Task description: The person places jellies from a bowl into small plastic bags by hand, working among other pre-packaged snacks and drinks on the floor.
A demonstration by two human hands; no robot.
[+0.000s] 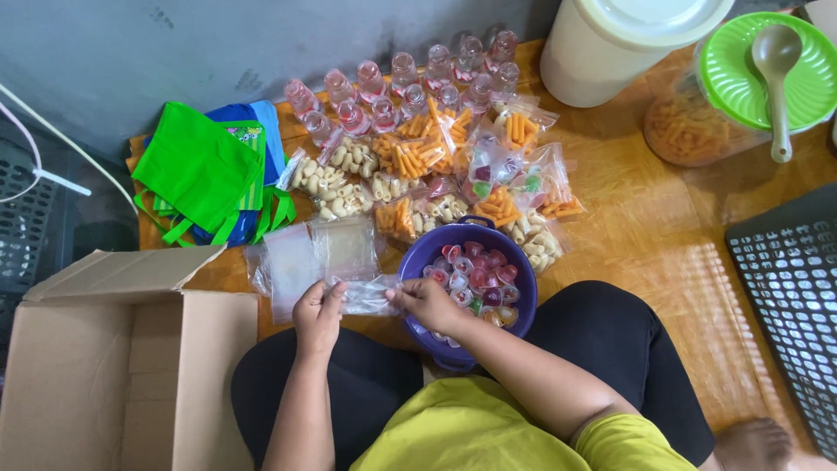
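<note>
The person sits on a warm orange wooden floor (663, 235) against a grey wall (131, 52). Both hands hold one small clear plastic bag (366, 296) stretched between them, its long axis running side to side across the lap; which end is its mouth cannot be told. The left hand (318, 312) pinches the bag's left edge between thumb and fingers, and the right hand (427, 303) pinches the right edge the same way. Just beyond the grip lies a loose pile of flat clear bags (314, 257). Just to the right of the right hand sits a purple bowl (418, 253) of small red and pink jelly cups. Farther beyond the grip lie sealed clear packets of orange sticks and pale snacks (436, 174), then a row of little pink bottles (401, 83). Left of the left hand stands an open cardboard box (105, 366), with folded green and blue bags (209, 170) beyond it. Far right stand a cream bucket (610, 44) and a green-lidded jar (750, 78) carrying a spoon.
</note>
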